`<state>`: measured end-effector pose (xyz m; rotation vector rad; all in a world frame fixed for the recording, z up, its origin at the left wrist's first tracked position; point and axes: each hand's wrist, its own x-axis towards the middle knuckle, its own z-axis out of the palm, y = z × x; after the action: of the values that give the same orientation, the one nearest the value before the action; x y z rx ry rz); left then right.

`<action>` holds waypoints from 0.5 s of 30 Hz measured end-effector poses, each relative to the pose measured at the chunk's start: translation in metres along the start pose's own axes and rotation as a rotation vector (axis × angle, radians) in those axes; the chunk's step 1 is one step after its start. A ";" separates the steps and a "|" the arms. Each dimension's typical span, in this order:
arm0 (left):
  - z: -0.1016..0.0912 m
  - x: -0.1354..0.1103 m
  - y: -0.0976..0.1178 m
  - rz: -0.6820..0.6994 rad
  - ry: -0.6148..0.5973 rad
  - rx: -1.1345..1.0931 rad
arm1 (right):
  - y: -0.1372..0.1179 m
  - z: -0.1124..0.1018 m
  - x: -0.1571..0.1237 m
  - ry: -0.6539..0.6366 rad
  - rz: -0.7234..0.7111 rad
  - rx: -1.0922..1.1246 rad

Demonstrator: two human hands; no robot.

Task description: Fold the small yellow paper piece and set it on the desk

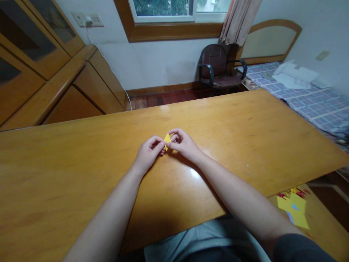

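A small folded yellow paper piece (167,138) is held between both hands just above the wooden table (81,163) near its middle. My left hand (148,151) pinches its left side, fingers curled in. My right hand (182,143) pinches its right side with thumb and forefinger, the other fingers curled above. Most of the paper is hidden by the fingers.
Yellow paper sheets with coloured scraps (294,207) lie on a lower surface at the right front. A dark chair (216,67) stands beyond the table, a bed (308,94) at the right, wooden cabinets (40,62) at the left.
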<state>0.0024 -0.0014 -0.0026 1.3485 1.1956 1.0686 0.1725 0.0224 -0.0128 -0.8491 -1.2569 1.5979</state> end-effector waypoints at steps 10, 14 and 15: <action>-0.001 0.000 0.001 -0.025 -0.041 -0.116 | -0.003 0.000 -0.001 0.005 0.001 0.004; -0.001 0.001 -0.001 -0.003 -0.027 -0.091 | -0.003 0.000 0.000 0.019 -0.001 0.012; -0.001 0.001 -0.001 0.005 -0.021 -0.079 | -0.003 0.000 0.000 0.029 -0.003 0.016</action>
<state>0.0016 -0.0002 -0.0034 1.2994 1.1238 1.0913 0.1733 0.0228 -0.0100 -0.8576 -1.2227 1.5861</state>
